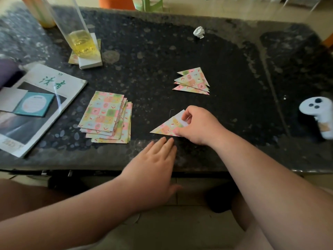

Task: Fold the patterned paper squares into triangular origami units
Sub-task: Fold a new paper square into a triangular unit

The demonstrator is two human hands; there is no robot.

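A dark speckled counter on a pale floor holds one stack of squares and four folded triangles. The right hand pinches a fifth triangle; the left hand lies flat.

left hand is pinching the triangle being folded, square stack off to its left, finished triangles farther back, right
Not quite: the head view shows the right hand pinching the triangle, while the left hand is open, fingers straight, holding nothing. The square stack is to its left and the finished triangles farther back, as you said.
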